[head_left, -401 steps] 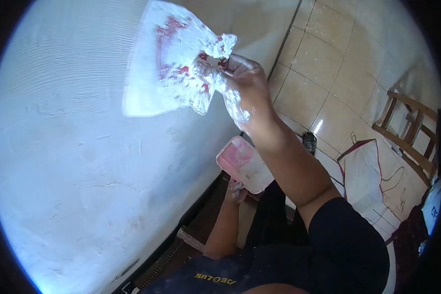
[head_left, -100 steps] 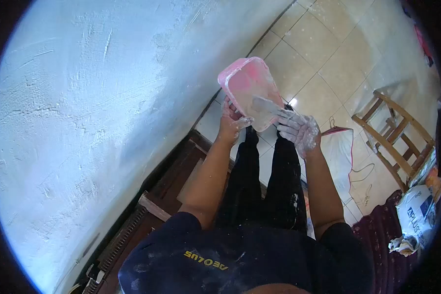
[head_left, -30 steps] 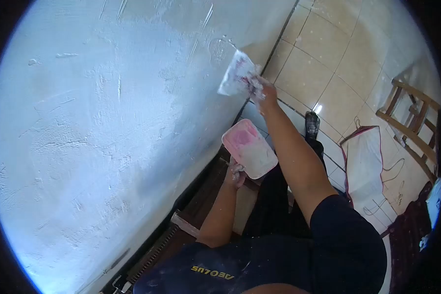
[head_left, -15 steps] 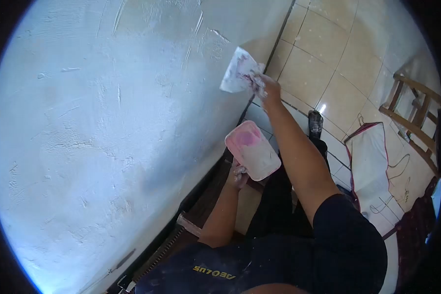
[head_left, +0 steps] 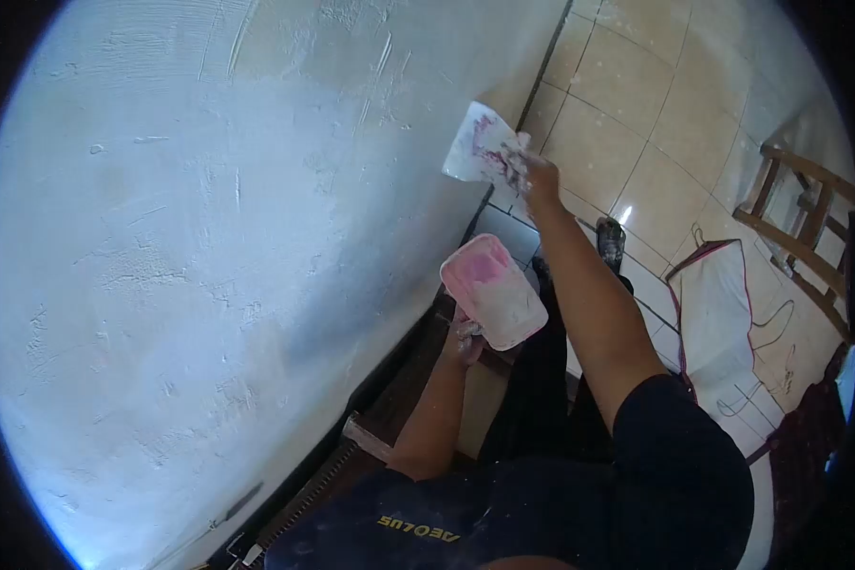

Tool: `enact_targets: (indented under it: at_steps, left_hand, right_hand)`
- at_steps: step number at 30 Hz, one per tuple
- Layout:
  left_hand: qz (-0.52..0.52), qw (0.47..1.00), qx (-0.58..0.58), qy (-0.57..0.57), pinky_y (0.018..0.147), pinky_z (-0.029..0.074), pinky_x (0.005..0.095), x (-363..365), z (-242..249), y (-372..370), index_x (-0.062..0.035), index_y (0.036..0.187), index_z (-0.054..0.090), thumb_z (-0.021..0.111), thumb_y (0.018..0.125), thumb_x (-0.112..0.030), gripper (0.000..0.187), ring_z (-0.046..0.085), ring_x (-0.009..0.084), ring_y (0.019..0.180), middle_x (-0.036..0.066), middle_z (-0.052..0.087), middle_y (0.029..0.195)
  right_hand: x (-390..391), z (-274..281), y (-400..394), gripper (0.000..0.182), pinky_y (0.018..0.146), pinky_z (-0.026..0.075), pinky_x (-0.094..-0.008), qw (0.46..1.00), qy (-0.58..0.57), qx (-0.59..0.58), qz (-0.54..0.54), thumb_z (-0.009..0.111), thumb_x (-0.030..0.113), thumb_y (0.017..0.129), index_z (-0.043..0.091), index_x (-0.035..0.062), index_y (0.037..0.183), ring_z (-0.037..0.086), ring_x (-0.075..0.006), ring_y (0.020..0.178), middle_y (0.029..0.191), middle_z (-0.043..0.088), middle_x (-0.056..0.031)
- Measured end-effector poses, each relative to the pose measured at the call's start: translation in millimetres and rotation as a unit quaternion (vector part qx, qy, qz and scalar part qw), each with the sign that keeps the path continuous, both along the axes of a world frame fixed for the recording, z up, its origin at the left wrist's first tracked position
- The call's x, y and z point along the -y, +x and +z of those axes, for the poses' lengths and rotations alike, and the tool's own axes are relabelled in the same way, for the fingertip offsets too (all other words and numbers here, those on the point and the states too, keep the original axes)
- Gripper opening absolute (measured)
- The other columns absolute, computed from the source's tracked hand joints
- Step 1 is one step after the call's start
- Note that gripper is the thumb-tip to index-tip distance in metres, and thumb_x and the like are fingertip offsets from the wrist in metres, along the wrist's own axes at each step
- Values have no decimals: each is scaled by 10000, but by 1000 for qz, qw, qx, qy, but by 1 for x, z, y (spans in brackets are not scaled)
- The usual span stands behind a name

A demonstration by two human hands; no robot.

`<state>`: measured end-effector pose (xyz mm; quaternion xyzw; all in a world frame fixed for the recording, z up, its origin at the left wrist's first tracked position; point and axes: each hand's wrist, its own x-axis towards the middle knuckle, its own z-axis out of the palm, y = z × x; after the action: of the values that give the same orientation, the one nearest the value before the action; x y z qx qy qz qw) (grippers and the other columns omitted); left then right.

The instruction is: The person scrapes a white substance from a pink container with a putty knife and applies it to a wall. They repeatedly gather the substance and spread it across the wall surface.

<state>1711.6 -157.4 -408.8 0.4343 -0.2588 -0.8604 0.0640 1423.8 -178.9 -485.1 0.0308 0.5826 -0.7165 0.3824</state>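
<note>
A pink rectangular container [head_left: 508, 304] with white paste inside is gripped at its lower left side by my left hand [head_left: 467, 337]. Above and to the right, my right hand [head_left: 525, 171] is closed on a white scraper [head_left: 473, 145] with a wide flat blade and reddish smears. Both hands are coated with white paste. The blade is at the right edge of the whitish wall [head_left: 190, 266]; whether it touches the wall I cannot tell. Rough patches and raised ridges mark the wall's surface.
Beige floor tiles [head_left: 617, 95] lie beyond the wall. A wooden frame like a stool or ladder [head_left: 807, 233] stands at the right. Near it lie a white sack with red edges [head_left: 717, 304] and loose wire. Dark furniture [head_left: 389, 399] runs along the wall's base.
My right hand has moved slightly right and down with the scraper, whose blade has turned a little. The container in my left hand has barely shifted.
</note>
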Motion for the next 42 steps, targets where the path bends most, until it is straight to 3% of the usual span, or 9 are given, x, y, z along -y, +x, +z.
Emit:
enact_targets:
  at_steps: [5,11,13,15,20,25,32,39,42]
  left_hand:
    - [16,1000,-4,24,997,379,423,0,-21,11,-82,1384,262,623,665,-154,807,431,271,1203,93,411,1327]
    - [19,999,12,27,999,380,424,-4,-20,10,-75,1384,249,603,687,-119,783,430,269,1206,89,405,1333]
    - [19,1000,5,24,999,381,424,-4,-18,5,-73,1384,246,599,691,-114,778,430,269,1207,90,404,1334]
    - [21,999,18,38,994,387,418,-2,-16,12,-78,1377,265,603,710,-117,749,438,267,1199,87,417,1323]
    - [36,999,-6,37,983,395,413,4,-19,4,-106,1377,280,616,728,-138,732,450,262,1184,79,426,1318]
    - [-3,999,41,-5,983,396,415,7,-31,20,-101,1377,280,639,729,-160,743,455,260,1178,77,432,1313]
    - [7,999,1,31,981,400,427,6,-17,8,-117,1378,288,660,709,-160,766,452,256,1179,75,438,1308]
    - [13,998,23,49,993,393,427,4,-27,14,-104,1376,285,636,723,-136,742,449,268,1183,86,427,1317]
    - [-7,1000,2,27,997,389,427,5,-24,11,-103,1376,281,626,729,-130,734,444,274,1189,88,419,1323]
  right_hand:
    - [-11,53,-16,279,733,490,-280,910,-277,290,-103,604,125,842,603,-32,1073,606,-173,812,945,629,-75]
    - [51,74,-27,364,816,479,-337,946,-278,167,-3,601,161,845,543,-54,1133,605,-203,887,986,617,-111]
    - [32,-20,-5,374,776,492,-317,955,-69,-286,46,613,140,834,539,-66,1137,609,-196,871,984,619,-124]
    - [-7,-26,4,348,756,491,-297,981,-56,184,-42,582,112,842,543,-61,1141,607,-197,872,993,619,-120]
    - [-20,44,-13,281,744,482,-314,912,-198,330,-143,606,179,844,611,4,1064,616,-188,815,921,637,-67]
    - [40,123,-48,262,686,486,-300,941,-295,159,-55,630,192,829,638,6,1014,604,-162,735,893,638,-62]
    - [-26,-52,-4,293,659,484,-272,980,-51,182,-61,606,189,841,629,3,1066,603,-152,733,894,641,-52]
    - [24,149,-48,321,745,484,-281,927,-343,140,-61,628,145,824,593,-37,1086,606,-153,800,970,632,-74]
    - [58,101,-46,296,711,477,-264,952,-277,108,-73,630,150,821,615,-46,1042,602,-139,780,913,642,-68]
